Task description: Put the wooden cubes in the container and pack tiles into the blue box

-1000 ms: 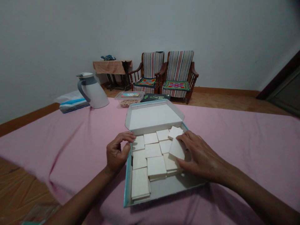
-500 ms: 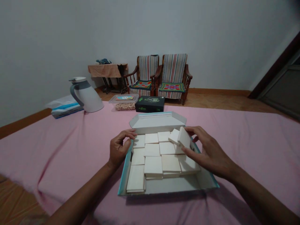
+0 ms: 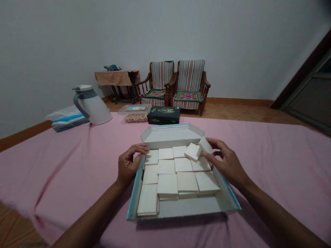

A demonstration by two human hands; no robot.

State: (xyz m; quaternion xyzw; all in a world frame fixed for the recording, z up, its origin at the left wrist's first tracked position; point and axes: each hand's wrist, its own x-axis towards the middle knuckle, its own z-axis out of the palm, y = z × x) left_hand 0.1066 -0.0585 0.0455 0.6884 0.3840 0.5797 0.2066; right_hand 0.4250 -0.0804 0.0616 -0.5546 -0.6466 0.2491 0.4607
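Note:
An open box [image 3: 186,207] with blue-green outer edges and a white inside lies in front of me, its lid flap folded back. Rows of white square tiles [image 3: 167,184] fill most of it. In my right hand [image 3: 224,159], a white tile [image 3: 205,145] is pinched between thumb and fingers, tilted up at the far right corner. Another tile [image 3: 193,151] rests askew on the others just left of it. My left hand [image 3: 131,162] touches the box's far left edge, its fingers curled loosely over the side and the thumb apart.
A pink cloth [image 3: 271,165] covers the surface under the box. Farther back stand a grey-white jug [image 3: 97,106], a plastic packet [image 3: 68,121], a clear tub of nuts [image 3: 136,117] and a black box [image 3: 164,115]. Two wooden armchairs [image 3: 188,86] stand by the wall.
My right hand has moved the pinched tile toward the far right corner. The loose tile beside it has turned and lies flatter. My left hand stays at the box's edge.

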